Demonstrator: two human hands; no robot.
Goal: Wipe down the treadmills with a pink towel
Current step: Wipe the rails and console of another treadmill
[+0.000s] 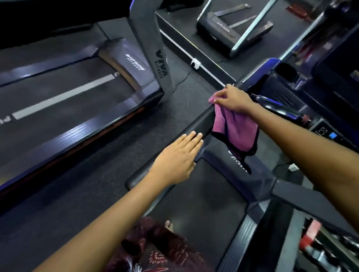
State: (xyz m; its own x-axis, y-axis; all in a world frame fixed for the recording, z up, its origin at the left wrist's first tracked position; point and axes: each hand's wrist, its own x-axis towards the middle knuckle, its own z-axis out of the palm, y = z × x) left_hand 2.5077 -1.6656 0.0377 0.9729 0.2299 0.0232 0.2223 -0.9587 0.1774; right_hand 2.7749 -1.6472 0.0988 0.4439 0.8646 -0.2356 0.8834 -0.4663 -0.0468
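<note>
You are standing on the near treadmill's dark belt [203, 200], and the thing your coming stroke depends on is the padded black handrail [203, 121], whose long axis is running diagonally from its rounded end low on your left up toward the console on your upper right. Both of your hands are lying along that line, well apart from each other.

Your right hand [232, 99] is gripping the pink microfibre towel with dark edging [236, 129], fingers curled over its bunched top and pressing it onto the rail at the upper stretch; most of the cloth is hanging loose below the rail, over the treadmill's front cover. Your left hand [179, 157] is lying flat with fingers straight and together, resting on the same rail lower down, holding nothing (it looks to be steadying you).

So the towel is sitting beyond your left hand, further up the rail, and only your right hand is on it. Judging from this, a wipe would be travelling along the rail's length, either up toward the console or down toward your left hand, which would then need to lift clear. The neighbouring grey-and-black treadmill with the white belt stripe [64, 97] is lying well apart to your left, across a strip of dark speckled floor [115, 145].
</note>
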